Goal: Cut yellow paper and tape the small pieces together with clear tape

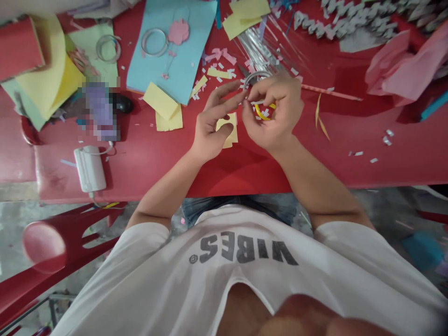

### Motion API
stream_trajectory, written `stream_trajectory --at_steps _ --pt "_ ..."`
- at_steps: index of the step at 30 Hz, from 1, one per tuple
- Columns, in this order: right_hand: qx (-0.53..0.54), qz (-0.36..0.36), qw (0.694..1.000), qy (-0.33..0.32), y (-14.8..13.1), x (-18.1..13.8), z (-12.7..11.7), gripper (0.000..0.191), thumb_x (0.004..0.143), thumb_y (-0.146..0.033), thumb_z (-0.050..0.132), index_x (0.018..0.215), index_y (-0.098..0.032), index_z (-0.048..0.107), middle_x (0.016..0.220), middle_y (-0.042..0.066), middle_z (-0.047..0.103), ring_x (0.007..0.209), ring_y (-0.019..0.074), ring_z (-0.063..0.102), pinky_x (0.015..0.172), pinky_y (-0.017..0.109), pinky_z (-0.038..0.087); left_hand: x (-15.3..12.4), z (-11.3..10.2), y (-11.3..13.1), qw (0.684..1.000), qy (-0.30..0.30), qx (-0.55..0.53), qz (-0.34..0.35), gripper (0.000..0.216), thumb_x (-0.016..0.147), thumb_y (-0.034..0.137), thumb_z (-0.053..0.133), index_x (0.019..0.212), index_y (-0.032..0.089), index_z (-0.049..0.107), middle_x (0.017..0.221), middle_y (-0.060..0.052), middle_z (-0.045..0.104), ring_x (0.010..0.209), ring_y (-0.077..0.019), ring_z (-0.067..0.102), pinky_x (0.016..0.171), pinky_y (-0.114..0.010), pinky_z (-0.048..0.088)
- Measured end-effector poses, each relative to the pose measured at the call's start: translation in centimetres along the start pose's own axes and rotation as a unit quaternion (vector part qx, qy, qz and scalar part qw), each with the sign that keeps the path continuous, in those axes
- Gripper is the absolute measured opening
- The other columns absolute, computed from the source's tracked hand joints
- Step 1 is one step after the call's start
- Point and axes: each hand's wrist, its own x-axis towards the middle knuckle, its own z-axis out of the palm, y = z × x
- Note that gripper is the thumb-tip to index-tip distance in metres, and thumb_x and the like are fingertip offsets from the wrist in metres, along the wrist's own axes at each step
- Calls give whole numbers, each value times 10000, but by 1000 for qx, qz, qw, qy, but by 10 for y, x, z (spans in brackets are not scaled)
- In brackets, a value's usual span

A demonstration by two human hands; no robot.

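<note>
Upper centre, your left hand [214, 122] spread loosely, your right hand [278, 105] pinched, on what wasn't clear: fingertip work, its next move seemingly needing steadiness.

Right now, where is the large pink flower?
In the head view, the large pink flower lies on the light-blue sheet, left of centre near the top, just right of a grey ring.

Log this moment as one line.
left hand: thumb apart from fingers | right hand: fingers curled, any held item too small to tell | nearby: silvery ring, yellow paper | surface: red table
</note>
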Motion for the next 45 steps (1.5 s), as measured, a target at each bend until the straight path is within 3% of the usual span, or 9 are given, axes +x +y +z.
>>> stream_trajectory --at_steps 4,11,15,20,24,28,34,40,45 --pt "19 9 999 28 -12 -1 3 489 966 -677 724 839 -266 492 941 14 633 1025 287 720 973 601 625 -1 0 1 1000 -4 -2 -9 497 1021 439 459 1515 464 505 1615 48 441 1444 -318 542 947 -425 623" --pt "122 37 989 73 -33 4 17 467 954 -607 770 1011 -306 417 875 -36 570 829 205 717 757 415 661 1 -4 -21 997 -11 57 57 533 1032 480 456 1563 455 437 1700 20 282 1597 -429 301 1132 -604 511" --pt "161 50 982 79 -30 10 22 498 920 -574 788 981 -306 373 804 -56 482 737 176 668 655 350 595 0 -2 -25 994 -17 81 74 554 1038 485 424 1589 428 405 1709 6 261 1570 -420 346 1137 -603 502" --pt "231 51 967 91 -32 13 24 449 889 -392 771 981 -314 338 764 -65 437 653 161 576 529 303 434 -1 3 -20 996 -12 73 50 566 1017 434 429 1584 424 430 1695 6 301 1502 -375 435 1079 -557 545" --pt "255 100 958 82 -37 14 23 464 842 -326 748 961 -316 299 723 -75 419 645 171 558 563 309 485 -4 4 -20 998 -16 58 33 599 1001 357 418 1590 462 395 1700 41 305 1525 -341 417 1015 -498 581" --pt "279 137 947 76 -35 15 25 505 784 -339 738 933 -305 256 733 -66 392 661 188 559 593 335 520 -7 3 -22 999 -47 19 11 630 1007 333 422 1609 492 325 1722 65 277 1435 -278 539 969 -406 599" --pt "248 72 962 84 -17 16 35 549 801 -505 686 935 -300 194 713 -55 314 600 218 481 513 361 467 -7 7 -28 997 -40 -61 -14 624 975 420 461 1587 504 370 1674 59 358 1226 -237 669 855 -375 625" --pt "195 82 974 76 -8 16 37 605 801 -647 626 906 -281 156 723 -40 317 644 265 527 587 445 534 -6 11 -30 994 -45 -94 -32 629 971 441 431 1588 528 342 1674 92 354 1248 -251 667 825 -374 642" --pt "198 88 975 50 -9 12 30 536 845 -682 679 961 -328 292 771 -25 411 712 250 575 670 435 587 -6 10 -29 993 -38 -103 -48 622 953 414 448 1564 519 397 1671 103 367 1247 -257 667 822 -387 648"
